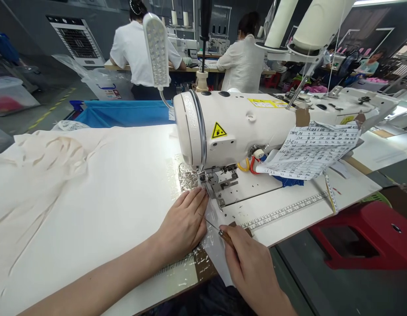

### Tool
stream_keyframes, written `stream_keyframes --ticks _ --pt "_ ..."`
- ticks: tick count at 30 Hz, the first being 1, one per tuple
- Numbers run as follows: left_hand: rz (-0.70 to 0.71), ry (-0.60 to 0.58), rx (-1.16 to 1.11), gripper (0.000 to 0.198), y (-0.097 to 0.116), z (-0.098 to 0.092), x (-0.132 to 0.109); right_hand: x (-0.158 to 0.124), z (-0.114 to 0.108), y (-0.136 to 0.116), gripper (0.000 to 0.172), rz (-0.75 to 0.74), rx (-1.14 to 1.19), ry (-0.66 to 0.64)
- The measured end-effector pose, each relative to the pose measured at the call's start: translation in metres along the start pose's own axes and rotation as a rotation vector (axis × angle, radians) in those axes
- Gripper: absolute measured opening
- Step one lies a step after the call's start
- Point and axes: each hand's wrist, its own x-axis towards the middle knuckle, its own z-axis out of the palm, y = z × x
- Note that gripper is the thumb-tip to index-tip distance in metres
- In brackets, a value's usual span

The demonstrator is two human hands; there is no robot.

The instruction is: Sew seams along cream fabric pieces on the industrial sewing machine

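Flat beside the needle area, my left hand (186, 218) has its fingers stretched out over a strip of pale fabric (217, 250) in front of the presser foot (203, 176). My right hand (251, 259) is closed round the wooden handle of an awl (225, 237). The awl's thin metal shaft points left and its tip reaches my left hand's fingers; whether it touches the cloth is hard to tell. The fabric runs from the presser foot down past the table's front edge. Above stands the white sewing machine (236, 127).
Cream fabric (52, 162) lies bunched at the table's left. Handwritten paper sheets (315, 149) hang on the machine, with scissors (252, 165) behind them. A ruler strip (285, 212) runs along the table. A red stool (361, 237) stands at right. Two people sit beyond the blue cloth bin (124, 113).
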Motion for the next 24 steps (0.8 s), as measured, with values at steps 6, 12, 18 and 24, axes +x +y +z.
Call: stream_keyframes --ticks 6,12,18,24 --pt "0.017 0.0 -0.018 0.051 0.001 -0.002 -0.001 0.005 0.004 0.003 0.031 -0.013 -0.026 0.012" --pt "0.004 0.04 -0.011 0.049 -0.003 0.0 0.0 0.012 0.008 0.003 0.03 -0.034 -0.046 0.036" --pt "-0.015 0.056 -0.001 0.047 -0.011 0.004 0.003 0.022 0.011 0.001 0.03 -0.049 -0.087 0.052" --pt "-0.116 0.037 -0.002 0.04 -0.013 -0.002 0.011 0.033 0.016 -0.001 0.031 -0.042 -0.116 0.078"
